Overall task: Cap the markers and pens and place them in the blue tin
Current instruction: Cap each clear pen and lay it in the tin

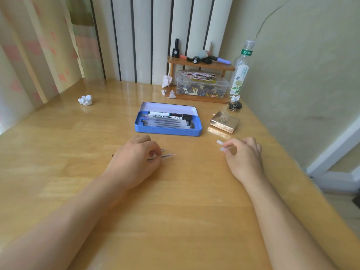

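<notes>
An open blue tin [167, 131] lies on the wooden table ahead of me, with several capped clear pens and two markers [169, 115] in it. My left hand [134, 162] rests on the table below the tin's left end, fingers closed over two uncapped clear pens [167, 155] whose tips point right. My right hand [243, 154] is to the right, pinching a clear pen cap [220, 142] at the fingertips; a second clear cap [222, 149] shows just under it.
A brass-coloured box [224, 121] sits right of the tin. Behind are a wooden shelf [200, 65] with small bottles, a clear plastic box [202, 86], a glass bottle [240, 75], crumpled paper [85, 100] and binder clips [234, 105]. The table edge runs along the right.
</notes>
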